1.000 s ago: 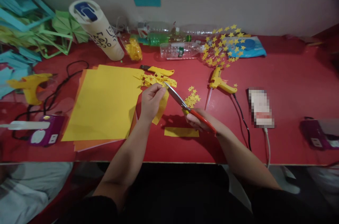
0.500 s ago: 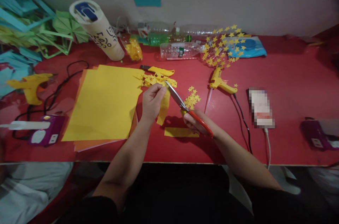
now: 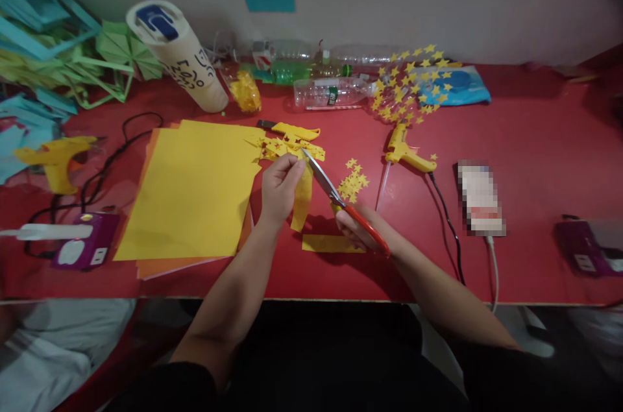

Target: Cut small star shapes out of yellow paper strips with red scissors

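Observation:
Between the fingertips of my left hand (image 3: 281,188) is pinched a yellow paper strip (image 3: 302,201) that hangs down below them. My right hand (image 3: 363,230) is wrapped round red-handled scissors (image 3: 364,225); their blades look nearly closed, and the tips lie at the strip by my left thumb. Beyond my hands are yellow paper offcuts with star-shaped holes (image 3: 277,148) and a yellow utility knife (image 3: 294,132). A pile of small yellow paper stars (image 3: 353,183) sits just past the scissors. Another flat yellow strip (image 3: 327,243) lies below, partly under my right hand.
Yellow sheets (image 3: 189,191) over orange ones lie at left. Yellow glue guns lie on the left (image 3: 58,159) and right (image 3: 409,152), with cords. A phone (image 3: 481,198) is charging at right. A white tumbler (image 3: 182,61), plastic bottles (image 3: 331,93) and a star-covered cluster (image 3: 409,87) line the back.
The hanging end of the strip has swung slightly to the right. Both hands and the scissors stay almost in the same place.

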